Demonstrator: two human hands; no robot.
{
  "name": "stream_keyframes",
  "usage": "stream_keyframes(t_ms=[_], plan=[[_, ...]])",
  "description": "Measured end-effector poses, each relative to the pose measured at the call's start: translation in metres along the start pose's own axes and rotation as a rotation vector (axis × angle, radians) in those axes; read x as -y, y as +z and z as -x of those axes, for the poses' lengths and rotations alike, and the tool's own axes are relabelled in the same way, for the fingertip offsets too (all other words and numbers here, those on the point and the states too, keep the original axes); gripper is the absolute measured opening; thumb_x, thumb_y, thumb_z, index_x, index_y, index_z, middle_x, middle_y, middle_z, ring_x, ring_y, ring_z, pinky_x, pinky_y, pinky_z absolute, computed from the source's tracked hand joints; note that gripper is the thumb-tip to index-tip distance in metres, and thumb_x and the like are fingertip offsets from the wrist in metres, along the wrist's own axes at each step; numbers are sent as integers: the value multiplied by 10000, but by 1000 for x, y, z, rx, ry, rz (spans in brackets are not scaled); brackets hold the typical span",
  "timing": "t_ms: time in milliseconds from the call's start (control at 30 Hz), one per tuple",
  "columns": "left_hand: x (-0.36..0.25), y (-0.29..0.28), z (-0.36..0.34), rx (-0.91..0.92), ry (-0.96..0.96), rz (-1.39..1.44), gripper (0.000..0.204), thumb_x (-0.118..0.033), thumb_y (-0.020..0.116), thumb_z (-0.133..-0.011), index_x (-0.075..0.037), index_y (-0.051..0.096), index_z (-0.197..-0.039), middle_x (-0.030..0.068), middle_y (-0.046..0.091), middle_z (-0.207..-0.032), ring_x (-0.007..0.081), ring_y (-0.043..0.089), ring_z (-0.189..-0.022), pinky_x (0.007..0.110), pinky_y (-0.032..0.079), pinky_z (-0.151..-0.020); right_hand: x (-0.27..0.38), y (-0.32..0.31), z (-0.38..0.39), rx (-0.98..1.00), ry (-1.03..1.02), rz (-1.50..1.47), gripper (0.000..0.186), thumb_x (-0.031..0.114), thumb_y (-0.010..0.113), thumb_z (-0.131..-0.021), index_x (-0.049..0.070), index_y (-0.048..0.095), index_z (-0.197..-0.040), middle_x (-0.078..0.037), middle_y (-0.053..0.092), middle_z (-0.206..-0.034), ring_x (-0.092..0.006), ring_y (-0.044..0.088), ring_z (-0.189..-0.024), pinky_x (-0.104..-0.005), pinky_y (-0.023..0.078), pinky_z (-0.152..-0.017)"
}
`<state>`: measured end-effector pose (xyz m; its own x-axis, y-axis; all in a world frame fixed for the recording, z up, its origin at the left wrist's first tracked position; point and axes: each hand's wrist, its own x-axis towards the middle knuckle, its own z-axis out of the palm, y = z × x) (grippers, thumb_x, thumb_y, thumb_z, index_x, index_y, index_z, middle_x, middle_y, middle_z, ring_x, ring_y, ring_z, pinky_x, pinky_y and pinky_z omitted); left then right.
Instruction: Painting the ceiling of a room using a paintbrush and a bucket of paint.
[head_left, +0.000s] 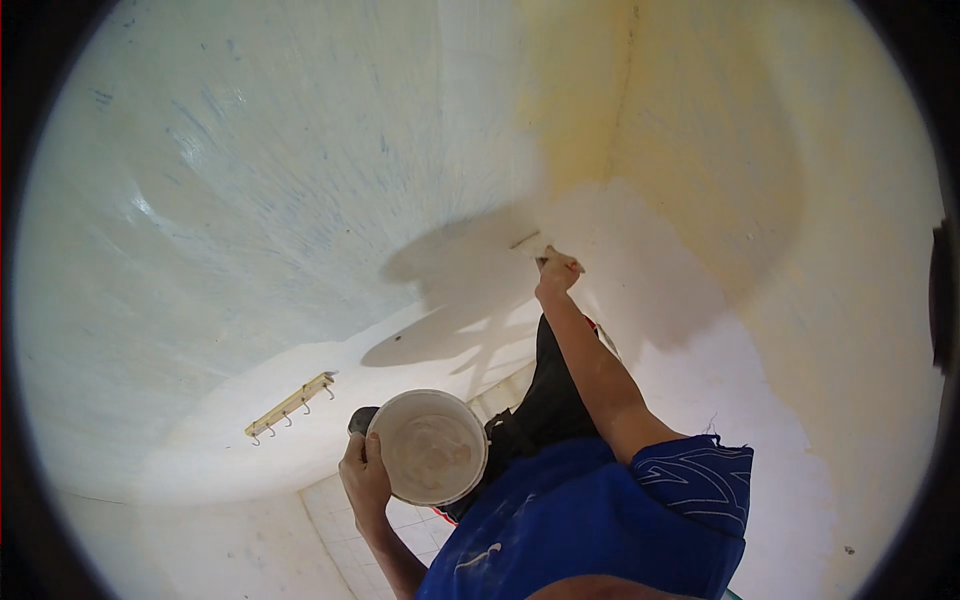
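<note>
My left hand (364,474) grips the side of a round white bucket (430,448), its thumb near the rim. Inside the bucket is a pale, creamy coating with swirl marks. My right arm reaches up to the wall, and my right hand (561,271) is closed around the handle of a flat paintbrush (531,243). The brush's pale, wide head touches or nearly touches the wall near the corner, where its shadow falls. Around it the wall is white, next to a yellowish patch (575,100). A dark rounded thing (362,420) shows beside the bucket, its kind unclear.
A wooden rail with several metal hooks (290,408) is fixed to the wall on the left. Pale greenish wall (230,220) with bluish streaks spreads at upper left. Light floor tiles (335,510) show below the bucket. A dark edge (941,300) stands at far right.
</note>
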<state>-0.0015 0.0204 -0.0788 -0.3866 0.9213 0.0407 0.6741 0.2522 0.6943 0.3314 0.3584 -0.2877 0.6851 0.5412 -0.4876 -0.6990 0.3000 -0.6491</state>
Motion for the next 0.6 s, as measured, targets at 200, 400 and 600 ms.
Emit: stream_keyframes(t_ms=[200, 400, 600], plan=[[1, -1, 5, -27, -24, 11, 387, -214, 570, -1064, 26, 486, -772, 126, 404, -589, 145, 339, -591, 383, 320, -523, 110, 92, 56, 429, 9, -323, 148, 17, 694, -921, 12, 559, -983, -66, 637, -1022, -180, 642, -861, -339, 597, -835], [1, 0, 2, -9, -16, 19, 383, -217, 574, -1064, 30, 496, -782, 121, 407, -591, 141, 343, -596, 377, 320, -525, 193, 126, 116, 712, -188, -504, 166, 51, 689, -952, 18, 623, -1101, -79, 659, -1077, -217, 666, -1025, -343, 579, -970], [0, -5, 9, -38, -53, 16, 393, -227, 582, -1061, 30, 488, -781, 121, 404, -594, 139, 339, -600, 376, 317, -526, 29, 63, -16, 865, -85, -347, 472, 50, 669, -963, 56, 540, -1417, -77, 627, -1370, -283, 616, -1266, -470, 552, -1052]])
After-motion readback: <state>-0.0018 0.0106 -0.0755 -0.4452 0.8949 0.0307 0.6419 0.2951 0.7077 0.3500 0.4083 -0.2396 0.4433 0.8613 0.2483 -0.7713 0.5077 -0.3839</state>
